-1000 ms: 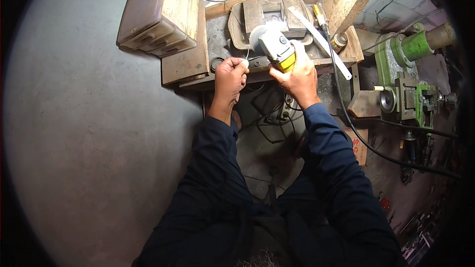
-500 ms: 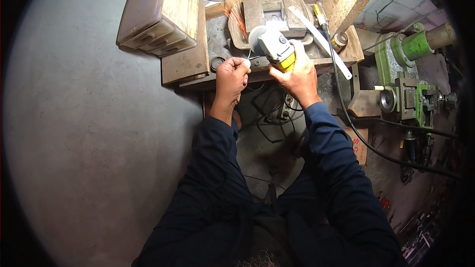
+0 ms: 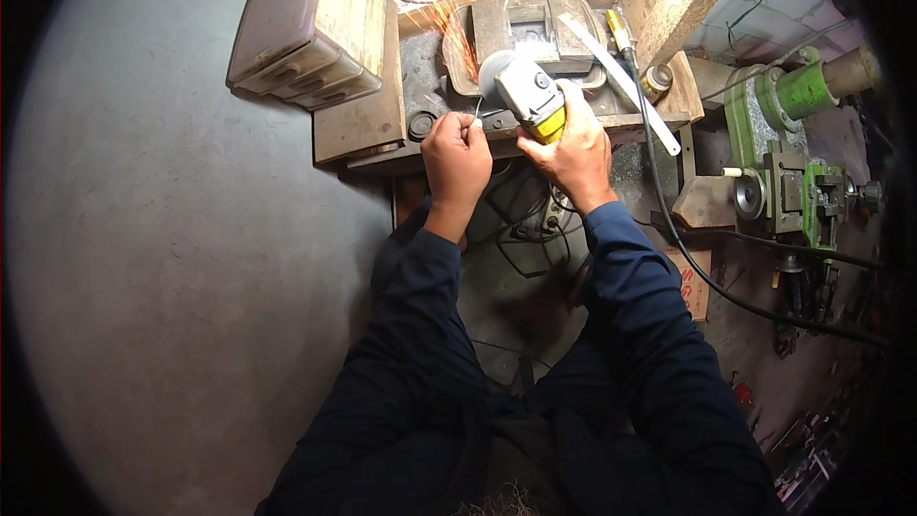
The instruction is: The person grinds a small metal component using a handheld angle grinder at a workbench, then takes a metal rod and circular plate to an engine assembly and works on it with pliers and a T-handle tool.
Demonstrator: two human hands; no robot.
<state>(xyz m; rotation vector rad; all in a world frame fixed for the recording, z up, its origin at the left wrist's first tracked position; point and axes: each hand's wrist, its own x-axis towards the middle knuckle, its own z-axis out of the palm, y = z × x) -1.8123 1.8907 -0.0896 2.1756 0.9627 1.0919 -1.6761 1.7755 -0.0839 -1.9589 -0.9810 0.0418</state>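
Note:
My right hand (image 3: 578,148) is wrapped round the yellow and grey body of an angle grinder (image 3: 528,96). Its disc (image 3: 494,74) faces left, and orange sparks (image 3: 449,29) stream from it up and away to the far left. In a closed pinch, my left hand (image 3: 457,161) holds a thin metal rod (image 3: 479,107) that reaches up to the lower edge of the disc. Where exactly rod and disc meet is too small to make out. Behind the grinder, a metal vise (image 3: 535,29) sits on the wooden workbench (image 3: 368,134).
A drawer cabinet (image 3: 306,29) stands at the bench's left. Right of the vise lie a long flat metal strip (image 3: 621,75), a yellow-handled tool (image 3: 618,31) and a small jar (image 3: 656,79). A black cable (image 3: 661,193) hangs down at the right, near a green machine (image 3: 798,96).
My left hand has turned and shifted slightly right, its back now more in view. The sparks have grown denser. The grinder has tilted a little and otherwise stays in place.

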